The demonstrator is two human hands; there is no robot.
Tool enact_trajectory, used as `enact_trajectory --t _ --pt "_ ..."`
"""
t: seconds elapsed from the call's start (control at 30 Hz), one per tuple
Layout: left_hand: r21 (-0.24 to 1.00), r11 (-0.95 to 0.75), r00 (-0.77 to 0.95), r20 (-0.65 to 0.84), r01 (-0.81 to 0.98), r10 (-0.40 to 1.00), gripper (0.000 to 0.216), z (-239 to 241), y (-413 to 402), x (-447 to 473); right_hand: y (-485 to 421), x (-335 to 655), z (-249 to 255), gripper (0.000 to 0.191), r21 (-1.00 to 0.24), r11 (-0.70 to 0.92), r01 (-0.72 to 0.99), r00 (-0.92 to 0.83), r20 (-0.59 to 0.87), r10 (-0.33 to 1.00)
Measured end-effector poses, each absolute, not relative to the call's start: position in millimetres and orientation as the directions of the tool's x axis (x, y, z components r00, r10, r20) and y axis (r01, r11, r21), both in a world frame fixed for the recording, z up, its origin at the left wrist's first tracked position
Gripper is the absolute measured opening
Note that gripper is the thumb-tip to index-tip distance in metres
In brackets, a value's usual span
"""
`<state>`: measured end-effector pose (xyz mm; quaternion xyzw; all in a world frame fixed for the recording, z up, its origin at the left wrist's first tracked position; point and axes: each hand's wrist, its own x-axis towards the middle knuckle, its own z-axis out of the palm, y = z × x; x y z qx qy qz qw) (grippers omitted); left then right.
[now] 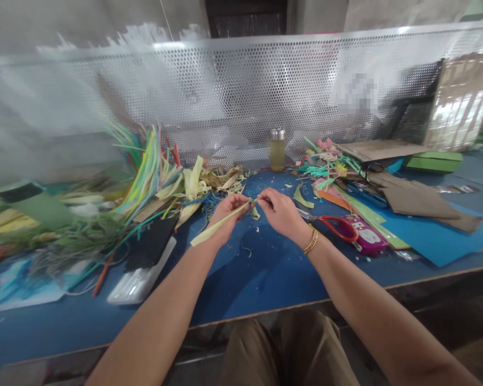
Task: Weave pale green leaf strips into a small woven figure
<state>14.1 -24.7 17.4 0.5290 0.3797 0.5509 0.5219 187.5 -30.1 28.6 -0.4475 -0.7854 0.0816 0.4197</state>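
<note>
Here, the blue worktop (261, 289) carries a lidded jar (277, 154). Right of the jar and nearer lie a blue sheet (432, 244) and red-handled scissors (333, 219). In front of the jar, the left hand (227, 217) and right hand (281, 212) nearly meet, both hands' fingers pinched on a pale green strip (213, 229) slanting leftward.

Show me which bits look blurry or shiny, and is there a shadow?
Head view: the green tangle on the left is smeary, while the bottle looks sharper; head view: bright glare spots the top edge of the perforated metal panel; head view: a soft dark shadow lies on the blue table, lower in the picture than the left hand and right hand.
</note>
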Motion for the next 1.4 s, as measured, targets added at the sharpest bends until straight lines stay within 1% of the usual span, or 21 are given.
enact_trajectory --t 0.17,0.37,0.43,0.53,0.63,0.73,0.87,1.03,1.1,1.17,1.23,1.3,1.4 --pt "0.969 -0.151 0.124 0.177 -0.195 0.976 0.036 19.5 -27.2 17.7 -31.0 186.8 27.9 0.009 -0.489 0.617 0.617 -0.27 0.605 0.749" --pt "0.965 -0.141 0.106 0.167 -0.221 0.98 0.026 19.8 -26.2 17.4 -33.3 187.7 32.5 0.011 -0.448 0.65 0.614 -0.3 0.629 0.717" --pt "0.964 -0.116 0.134 0.151 -0.238 0.979 0.028 19.0 -24.6 15.5 -32.8 190.6 35.0 0.012 -0.426 0.635 0.644 -0.274 0.647 0.712" --pt "0.97 -0.031 0.199 0.081 -0.242 0.977 0.029 17.2 -23.0 12.9 -31.6 195.1 37.1 0.014 -0.408 0.597 0.69 -0.214 0.673 0.708" --pt "0.971 0.001 0.231 0.056 -0.24 0.971 0.032 16.8 -23.2 11.5 -31.1 196.7 36.7 0.015 -0.412 0.591 0.693 -0.185 0.691 0.698" --pt "0.966 -0.038 0.202 0.091 -0.255 0.975 0.038 19.2 -24.5 10.6 -32.0 195.7 36.2 0.013 -0.425 0.609 0.67 -0.162 0.716 0.679" --pt "0.947 -0.039 0.166 0.096 -0.318 0.981 0.03 22.5 -24.2 9.3 -36.5 193.9 39.8 0.013 -0.436 0.642 0.631 -0.162 0.735 0.659" --pt "0.925 -0.006 0.178 0.08 -0.38 0.981 0.027 19.9 -20.3 7.5 -43.7 193.4 45.6 0.016 -0.49 0.731 0.474 -0.245 0.724 0.645" --pt "0.922 -0.005 0.191 0.086 -0.387 0.978 0.027 19.2 -20.1 6.8 -43.7 193.8 45.8 0.021 -0.537 0.723 0.434 -0.242 0.704 0.668" --pt "0.925 -0.009 0.205 0.094 -0.381 0.974 0.028 19.7 -21.5 6.3 -41.6 194.5 45.4 0.025 -0.563 0.694 0.449 -0.194 0.696 0.691" --pt "0.932 -0.011 0.218 0.096 -0.362 0.971 0.028 21.4 -23.9 6.0 -38.7 195.3 45.3 0.022 -0.535 0.678 0.504 -0.174 0.707 0.686" --pt "0.941 -0.023 0.221 0.103 -0.337 0.97 0.029 23.5 -26.1 5.9 -36.4 195.4 45.3 0.016 -0.48 0.681 0.553 -0.223 0.702 0.676" --pt "0.95 -0.054 0.213 0.123 -0.306 0.969 0.03 25.7 -27.4 5.8 -35.3 194.3 44.5 0.018 -0.462 0.666 0.586 -0.307 0.634 0.71"
